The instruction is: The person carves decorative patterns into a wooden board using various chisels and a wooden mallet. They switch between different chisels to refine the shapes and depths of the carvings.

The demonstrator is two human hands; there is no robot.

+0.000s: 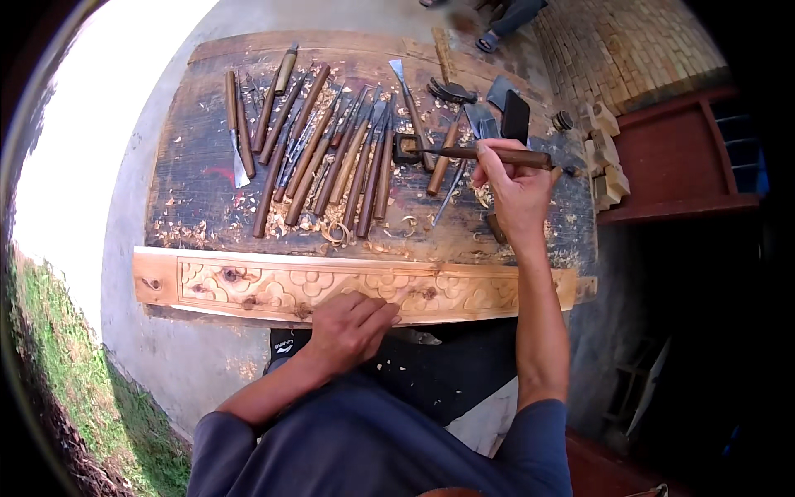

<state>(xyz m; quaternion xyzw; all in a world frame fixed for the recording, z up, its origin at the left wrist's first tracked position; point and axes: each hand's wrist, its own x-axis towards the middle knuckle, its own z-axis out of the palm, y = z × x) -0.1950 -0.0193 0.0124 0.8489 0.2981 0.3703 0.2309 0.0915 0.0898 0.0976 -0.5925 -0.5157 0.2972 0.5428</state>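
My right hand (517, 186) grips the wooden handle of a carving chisel (530, 157) above the table. Its dark, narrow shaft points left, and the tip meets or overlaps a small black square box (407, 148); whether it goes inside I cannot tell. A long pale board (219, 282), carved with a row of rounded cloud-like shapes, lies along the table's near edge. My left hand (352, 327) rests at its near edge with the fingers curled. Its fingertips are hidden, so anything inside them does not show.
Several wooden-handled chisels (310, 178) lie among shavings on the worn table (186, 161). Toward the back right are a hand plane (451, 91) and a black phone-like slab (516, 116). Pale wooden blocks (613, 157) stand beside the table. Another person's foot (487, 41) shows beyond it.
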